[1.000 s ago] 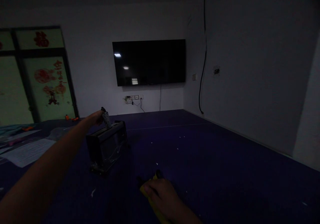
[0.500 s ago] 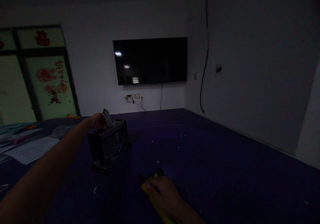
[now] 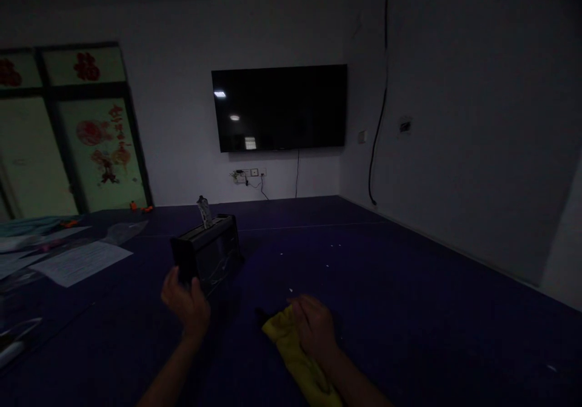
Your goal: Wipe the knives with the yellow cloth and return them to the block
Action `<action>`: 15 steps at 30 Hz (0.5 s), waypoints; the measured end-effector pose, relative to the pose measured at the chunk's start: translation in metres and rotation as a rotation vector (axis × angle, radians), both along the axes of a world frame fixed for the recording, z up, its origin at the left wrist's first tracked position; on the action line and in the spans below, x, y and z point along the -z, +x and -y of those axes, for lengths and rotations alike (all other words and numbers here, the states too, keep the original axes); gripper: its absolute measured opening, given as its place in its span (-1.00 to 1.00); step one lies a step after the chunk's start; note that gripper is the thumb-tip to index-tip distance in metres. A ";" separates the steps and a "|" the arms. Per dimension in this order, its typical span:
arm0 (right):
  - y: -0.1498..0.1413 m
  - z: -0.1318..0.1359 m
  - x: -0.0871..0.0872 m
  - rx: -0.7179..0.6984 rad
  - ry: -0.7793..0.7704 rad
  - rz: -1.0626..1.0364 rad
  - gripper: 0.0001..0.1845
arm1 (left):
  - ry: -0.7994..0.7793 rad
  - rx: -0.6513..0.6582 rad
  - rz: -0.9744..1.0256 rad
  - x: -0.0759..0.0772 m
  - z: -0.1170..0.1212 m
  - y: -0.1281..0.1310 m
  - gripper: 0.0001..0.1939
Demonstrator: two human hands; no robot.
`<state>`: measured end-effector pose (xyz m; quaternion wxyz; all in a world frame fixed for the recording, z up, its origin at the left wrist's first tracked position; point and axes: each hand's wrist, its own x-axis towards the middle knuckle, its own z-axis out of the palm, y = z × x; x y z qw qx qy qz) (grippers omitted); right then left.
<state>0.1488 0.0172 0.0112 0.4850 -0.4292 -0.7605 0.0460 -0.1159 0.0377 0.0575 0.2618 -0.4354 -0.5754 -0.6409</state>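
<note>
My left hand (image 3: pixel 186 304) is at the near lower end of a black box-like device (image 3: pixel 207 252), thumb and fingers apart; I cannot tell whether it touches the device. On the device's top stands a small, patterned, greyish upright piece with a dark tip (image 3: pixel 205 211). A thin wire or clear strip shows along the device's side. Front and centre, my right hand (image 3: pixel 314 328) is closed on a yellow cloth (image 3: pixel 293 352) that hangs toward the bottom edge. Something dark, too dim to name, lies just beyond the cloth's far corner.
The dark blue surface (image 3: pixel 400 310) carries several small white scraps. To the left lie printed sheets (image 3: pixel 84 261), clear plastic bags (image 3: pixel 125 231) and small orange pieces (image 3: pixel 146 209). A television (image 3: pixel 279 108) hangs on the far wall, above sockets with cords. Another cable (image 3: pixel 378 134) runs down the right wall.
My left hand has let go of the upright piece on the device's top and come down and nearer, to its lower near end. My right hand still holds the cloth, with more of it showing.
</note>
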 end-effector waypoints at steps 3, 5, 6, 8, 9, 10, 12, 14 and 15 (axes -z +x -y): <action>0.006 -0.007 0.000 0.127 -0.015 -0.027 -0.40 | -0.074 0.084 -0.156 0.035 -0.002 0.015 -0.52; 0.010 -0.012 0.001 0.189 -0.032 -0.013 -0.37 | -0.103 0.157 -0.253 0.043 -0.005 0.023 -0.54; 0.012 -0.015 0.001 0.215 -0.042 0.001 -0.36 | -0.114 0.196 -0.298 0.044 -0.006 0.026 -0.54; 0.017 -0.020 0.002 0.254 -0.059 0.031 -0.34 | -0.131 0.275 -0.384 0.046 -0.009 0.031 -0.54; 0.019 -0.023 0.002 0.277 -0.068 0.043 -0.33 | -0.137 0.311 -0.420 0.046 -0.011 0.033 -0.54; 0.021 -0.026 0.002 0.295 -0.077 0.053 -0.32 | -0.139 0.340 -0.447 0.047 -0.013 0.033 -0.54; 0.026 -0.032 0.003 0.313 -0.092 0.061 -0.31 | -0.143 0.377 -0.472 0.047 -0.016 0.033 -0.53; 0.028 -0.036 0.005 0.315 -0.103 0.052 -0.31 | -0.149 0.390 -0.455 0.047 -0.020 0.031 -0.53; 0.029 -0.038 0.006 0.307 -0.108 0.044 -0.31 | -0.155 0.391 -0.438 0.047 -0.021 0.030 -0.53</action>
